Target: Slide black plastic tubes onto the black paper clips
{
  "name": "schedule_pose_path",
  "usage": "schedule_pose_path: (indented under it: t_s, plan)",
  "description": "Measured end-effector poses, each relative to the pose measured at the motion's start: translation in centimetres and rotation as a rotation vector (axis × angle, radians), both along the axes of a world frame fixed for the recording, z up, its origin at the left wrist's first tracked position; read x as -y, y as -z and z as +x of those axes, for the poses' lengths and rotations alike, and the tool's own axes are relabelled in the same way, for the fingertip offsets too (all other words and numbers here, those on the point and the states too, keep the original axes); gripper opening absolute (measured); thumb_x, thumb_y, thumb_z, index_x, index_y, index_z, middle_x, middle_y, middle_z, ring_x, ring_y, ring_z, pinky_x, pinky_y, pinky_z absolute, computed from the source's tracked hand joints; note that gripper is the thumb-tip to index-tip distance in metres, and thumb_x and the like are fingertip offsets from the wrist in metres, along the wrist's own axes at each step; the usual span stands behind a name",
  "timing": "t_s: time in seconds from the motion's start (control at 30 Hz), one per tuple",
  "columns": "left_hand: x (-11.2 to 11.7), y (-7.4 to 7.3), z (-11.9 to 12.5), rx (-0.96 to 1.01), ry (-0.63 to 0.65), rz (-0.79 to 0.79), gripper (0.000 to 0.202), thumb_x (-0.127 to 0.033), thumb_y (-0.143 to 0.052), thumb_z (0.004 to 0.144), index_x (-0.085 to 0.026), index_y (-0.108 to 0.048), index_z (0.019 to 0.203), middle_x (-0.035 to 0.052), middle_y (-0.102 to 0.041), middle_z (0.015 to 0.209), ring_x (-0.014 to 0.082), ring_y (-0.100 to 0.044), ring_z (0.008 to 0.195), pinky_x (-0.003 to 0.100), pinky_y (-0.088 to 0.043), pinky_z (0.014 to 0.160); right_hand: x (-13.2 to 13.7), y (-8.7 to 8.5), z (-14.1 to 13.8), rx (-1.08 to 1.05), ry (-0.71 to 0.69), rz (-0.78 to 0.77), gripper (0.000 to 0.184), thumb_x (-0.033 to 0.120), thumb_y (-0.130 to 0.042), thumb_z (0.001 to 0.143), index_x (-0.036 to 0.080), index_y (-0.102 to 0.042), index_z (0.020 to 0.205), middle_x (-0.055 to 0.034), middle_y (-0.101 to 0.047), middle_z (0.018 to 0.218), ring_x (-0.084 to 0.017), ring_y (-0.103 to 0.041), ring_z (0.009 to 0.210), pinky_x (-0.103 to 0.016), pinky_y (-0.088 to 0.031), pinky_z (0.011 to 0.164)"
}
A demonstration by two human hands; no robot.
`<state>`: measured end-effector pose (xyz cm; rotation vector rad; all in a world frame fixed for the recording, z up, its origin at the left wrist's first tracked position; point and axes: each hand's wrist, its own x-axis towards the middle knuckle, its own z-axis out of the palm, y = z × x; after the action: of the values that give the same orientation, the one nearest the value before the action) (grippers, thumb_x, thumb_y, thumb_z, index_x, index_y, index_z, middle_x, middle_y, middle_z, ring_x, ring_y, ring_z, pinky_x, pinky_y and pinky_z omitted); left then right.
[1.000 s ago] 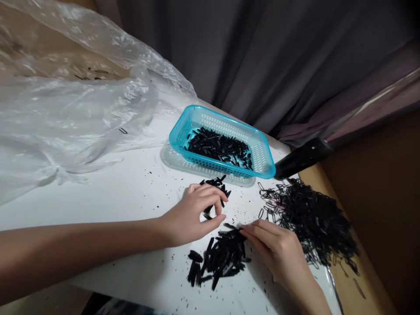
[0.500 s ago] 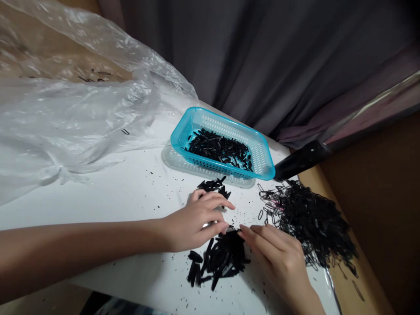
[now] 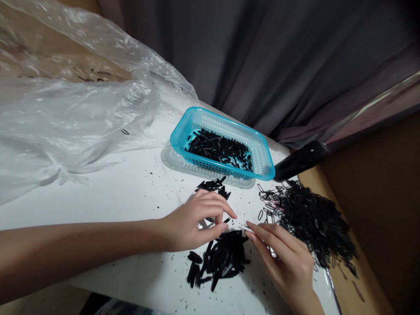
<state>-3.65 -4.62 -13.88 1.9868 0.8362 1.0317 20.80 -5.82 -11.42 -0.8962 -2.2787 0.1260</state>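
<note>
My left hand (image 3: pixel 205 218) hovers over the white surface behind a pile of short black strips (image 3: pixel 225 256), its fingers curved and its thumb apart from the index finger. A small black piece shows by the thumb tip; I cannot tell whether it touches. At the right of that pile, my right hand (image 3: pixel 285 256) pinches thumb and index finger together. Something thin sticks out at its fingertips, too small to name. Behind the left hand lies a smaller heap of black strips (image 3: pixel 211 185). To the right spreads a large tangle of thin black loops (image 3: pixel 311 223).
A blue perforated basket (image 3: pixel 222 166) with black strips inside stands at the back, on a pale tray (image 3: pixel 173 159). Beside it lies a black handle (image 3: pixel 300 161). Clear plastic sheeting (image 3: pixel 82 113) covers the left. A dark curtain (image 3: pixel 249 57) hangs behind. Black crumbs dot the white surface.
My right hand has drawn slightly right and away from the left hand. The left thumb and index finger have parted. Pile and basket look the same.
</note>
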Motion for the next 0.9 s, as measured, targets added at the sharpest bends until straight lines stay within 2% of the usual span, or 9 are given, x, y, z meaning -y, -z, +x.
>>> schedule_pose_path:
  t_s: [0.17,0.27,0.4,0.53,0.63,0.7,0.8,0.9]
  plan:
    - [0.0,0.3,0.1,0.066,0.042,-0.005,0.020,-0.020,-0.059,0.095,-0.020,-0.060,0.075,0.0068,-0.077,0.103,0.0203,-0.068,0.099,0.037,-0.045,0.095,0.1,-0.2,-0.1,-0.016,0.005,-0.024,0.023,0.014,-0.062,0.095,0.021,-0.073,0.114,-0.0057,-0.074,0.084,-0.016,-0.070,0.070,-0.026,-0.057,0.064]
    - [0.0,0.7,0.2,0.117,0.030,-0.040,0.018,-0.024,-0.064,0.093,-0.019,-0.064,0.075,0.0095,-0.076,0.104,0.0182,-0.070,0.089,0.032,-0.053,0.084,0.1,-0.4,-0.2,-0.017,0.010,-0.042,0.022,0.016,-0.062,0.095,0.021,-0.074,0.113,-0.0056,-0.074,0.083,-0.016,-0.071,0.070,-0.026,-0.058,0.063]
    - [-0.1,1.1,0.1,0.136,0.006,-0.082,0.016,-0.025,-0.074,0.086,-0.018,-0.066,0.073,0.0074,-0.076,0.097,0.0165,-0.071,0.082,0.028,-0.055,0.075,0.1,-0.5,-0.2,-0.002,0.001,-0.036,0.022,0.014,-0.062,0.094,0.021,-0.074,0.112,-0.0053,-0.075,0.085,-0.015,-0.071,0.071,-0.026,-0.059,0.064]
    - [-0.3,1.0,-0.1,0.098,0.006,-0.189,0.013,-0.026,-0.077,0.083,-0.018,-0.069,0.089,0.0049,-0.077,0.096,0.0129,-0.067,0.073,0.024,-0.055,0.067,0.1,-0.6,-0.2,0.005,-0.003,-0.055,0.021,0.014,-0.062,0.094,0.020,-0.073,0.112,-0.0057,-0.075,0.086,-0.016,-0.071,0.073,-0.026,-0.058,0.065]
    - [-0.3,0.9,-0.1,0.069,-0.022,-0.280,0.023,-0.027,-0.077,0.083,-0.020,-0.069,0.103,0.0030,-0.076,0.094,0.0127,-0.068,0.071,0.025,-0.056,0.069,0.1,-0.7,-0.4,0.019,-0.002,-0.061,0.021,0.015,-0.063,0.094,0.021,-0.073,0.112,-0.0051,-0.074,0.085,-0.016,-0.071,0.073,-0.026,-0.058,0.064]
    - [-0.3,0.9,-0.1,0.100,-0.002,-0.331,0.028,-0.025,-0.076,0.083,-0.021,-0.067,0.109,0.0041,-0.077,0.100,0.0133,-0.070,0.072,0.027,-0.058,0.073,0.1,-0.7,-0.5,0.035,-0.001,-0.058,0.022,0.016,-0.063,0.094,0.021,-0.074,0.113,-0.0045,-0.074,0.084,-0.015,-0.071,0.071,-0.025,-0.058,0.063]
    - [-0.3,1.1,0.1,0.172,0.030,-0.408,0.034,-0.024,-0.076,0.082,-0.021,-0.066,0.115,0.0075,-0.078,0.110,0.0157,-0.074,0.078,0.032,-0.061,0.079,0.1,-0.7,-0.8,0.027,-0.002,-0.066,0.023,0.016,-0.063,0.094,0.021,-0.073,0.114,-0.0048,-0.074,0.084,-0.016,-0.071,0.071,-0.026,-0.058,0.063]
    - [-0.2,1.2,0.3,0.253,0.025,-0.505,0.038,-0.025,-0.079,0.080,-0.020,-0.068,0.116,0.0092,-0.078,0.113,0.0199,-0.076,0.089,0.036,-0.063,0.085,0.2,-0.6,-0.9,0.011,-0.006,-0.087,0.023,0.014,-0.063,0.094,0.021,-0.073,0.114,-0.0064,-0.074,0.086,-0.017,-0.071,0.075,-0.027,-0.058,0.065]
